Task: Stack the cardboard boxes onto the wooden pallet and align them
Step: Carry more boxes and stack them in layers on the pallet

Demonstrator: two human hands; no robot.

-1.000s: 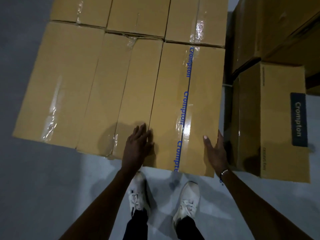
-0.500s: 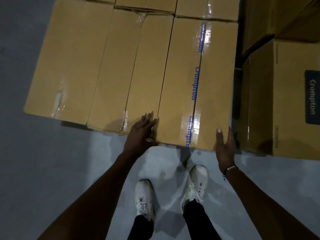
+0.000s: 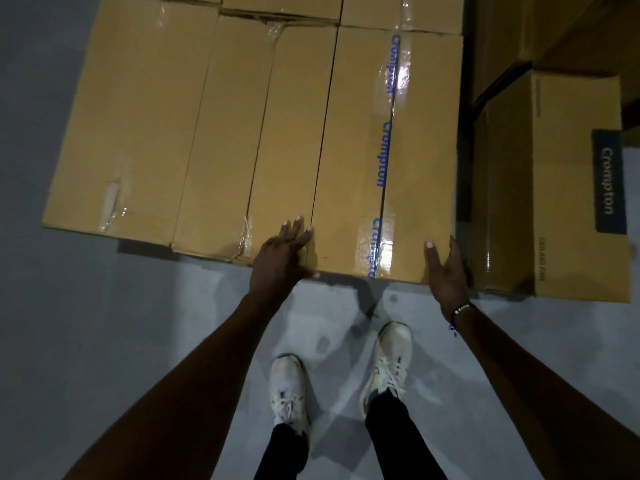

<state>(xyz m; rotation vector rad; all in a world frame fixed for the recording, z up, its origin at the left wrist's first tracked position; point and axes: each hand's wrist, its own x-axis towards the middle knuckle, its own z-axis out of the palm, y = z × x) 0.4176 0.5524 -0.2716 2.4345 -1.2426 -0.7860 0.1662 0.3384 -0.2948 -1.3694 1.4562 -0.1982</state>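
Three long brown cardboard boxes lie side by side, long axes running away from the person; the rightmost, a box sealed with blue-lettered clear tape (image 3: pixel 388 161), is flanked at its near end by both hands. Left hand (image 3: pixel 282 258) lies flat with straight fingers at the seam with the middle box (image 3: pixel 259 133); right hand (image 3: pixel 445 271), fingers straight, presses its right near corner. A narrow dark gap separates it from a brown carton with a dark label (image 3: pixel 561 188); grey concrete floor (image 3: pixel 86 341) lies open nearside.
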